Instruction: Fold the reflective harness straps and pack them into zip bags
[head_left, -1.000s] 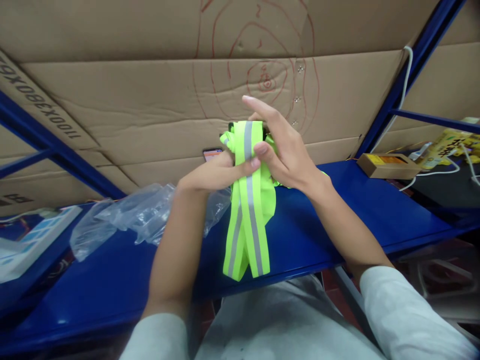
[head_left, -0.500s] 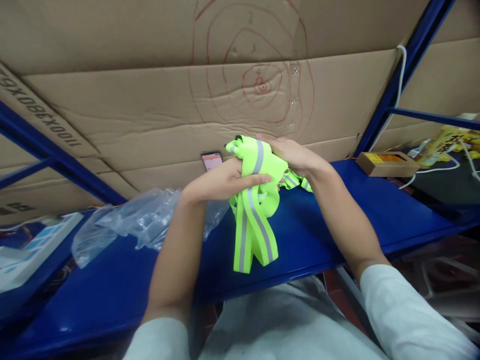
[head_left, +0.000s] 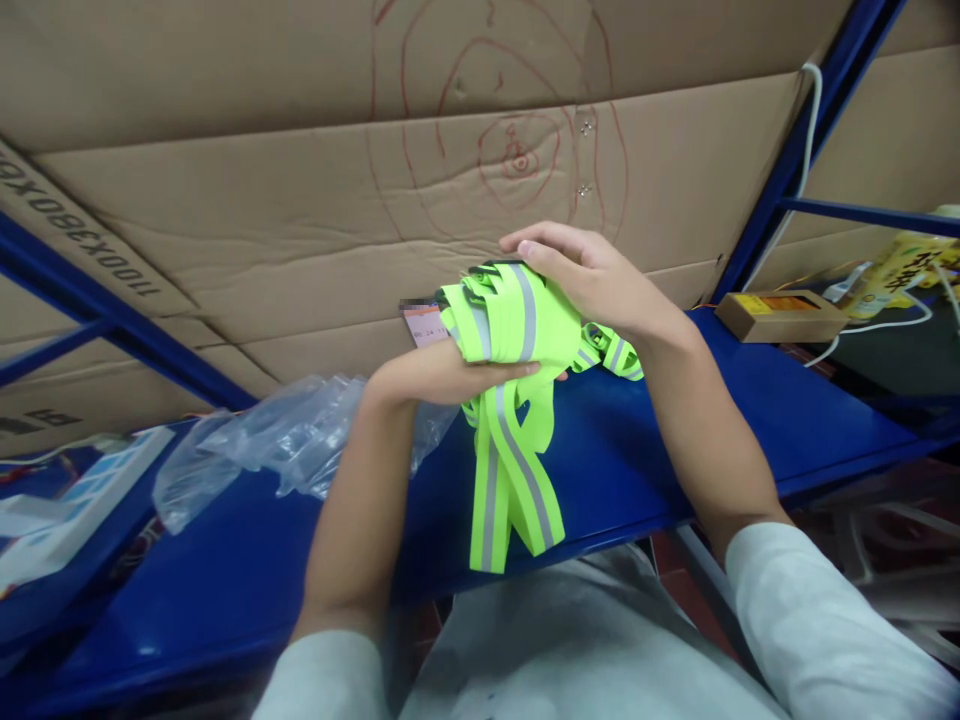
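Observation:
My left hand is closed under a folded bundle of reflective straps, fluorescent yellow-green with a grey stripe, its thumb across the front. Two strap loops dangle below that hand, over the shelf's front part. My right hand lies over the upper right of the bundle, its fingers stretched out and the palm against the straps. Dark edges show along the top of the folds. More of the same straps lie behind, by my right wrist; whether they join the bundle I cannot tell.
The blue shelf has a cardboard wall behind it. Clear plastic bags lie left, near a white power strip. A phone leans behind my left hand. A small cardboard box sits right.
My right hand has come up from behind the straps to lie over their top right. The upper folds look wider and flatter, and my left hand still grips them from below.

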